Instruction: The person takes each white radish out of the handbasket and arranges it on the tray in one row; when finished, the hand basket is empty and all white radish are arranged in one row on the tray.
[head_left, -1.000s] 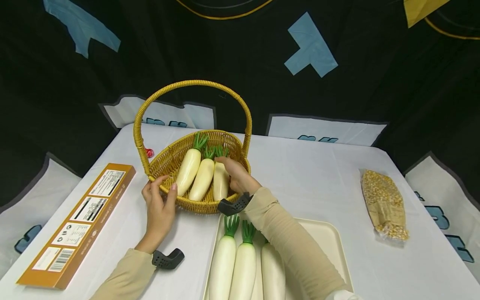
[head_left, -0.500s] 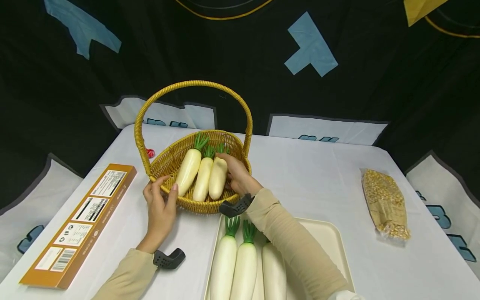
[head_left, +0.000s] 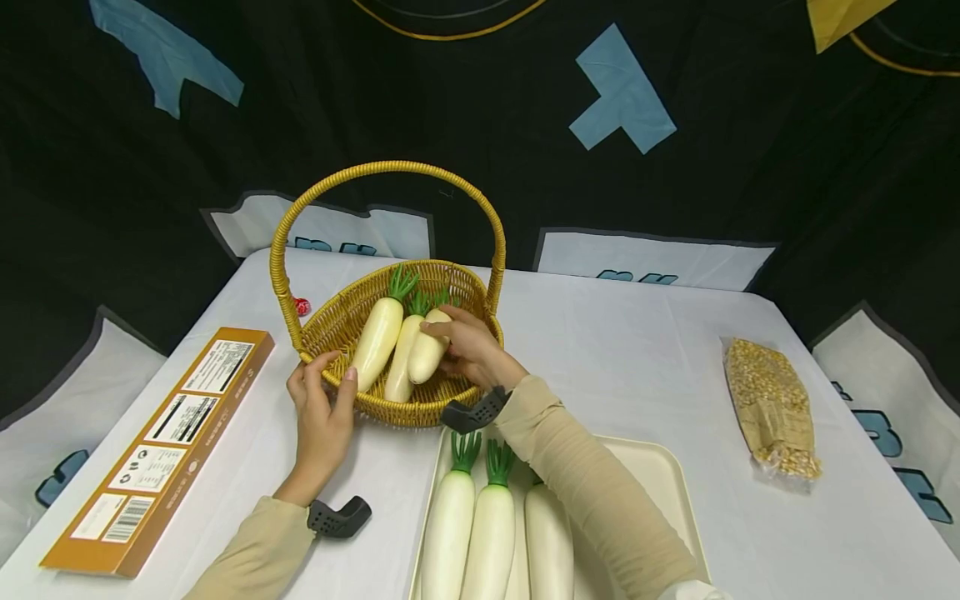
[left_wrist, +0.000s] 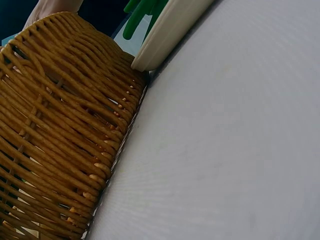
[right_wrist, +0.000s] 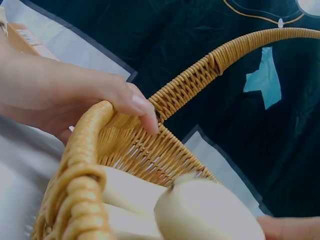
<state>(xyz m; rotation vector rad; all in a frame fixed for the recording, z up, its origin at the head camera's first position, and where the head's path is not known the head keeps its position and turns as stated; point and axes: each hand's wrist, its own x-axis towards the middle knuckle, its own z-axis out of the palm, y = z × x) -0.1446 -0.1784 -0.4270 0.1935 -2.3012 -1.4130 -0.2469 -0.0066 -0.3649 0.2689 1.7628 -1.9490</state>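
Observation:
A yellow wicker basket point(head_left: 397, 414) with a tall arched handle holds three white radishes with green tops. My left hand point(head_left: 321, 425) grips its front left rim; in the right wrist view that thumb point(right_wrist: 137, 102) hooks over the edge. Inside the basket, my right hand point(head_left: 476, 348) holds the rightmost radish point(head_left: 427, 357), thumb across its upper part. That radish leans over the middle radish point(head_left: 400, 371), partly covering it. The left radish point(head_left: 377, 342) lies tilted beside them. The left wrist view shows only the woven basket wall point(left_wrist: 65, 115), without the left hand.
A cream tray point(head_left: 678, 492) in front of the basket bears three larger white radishes point(head_left: 487, 542), partly under the right forearm. An orange box point(head_left: 161, 450) lies at left, a red wrapped candy point(head_left: 302, 307) behind it. A bag of corn kernels point(head_left: 768, 408) lies at right.
My right hand has lifted the rightmost radish's lower end and shifted it left, over the middle radish, which is pushed slightly. My left hand stays on the rim.

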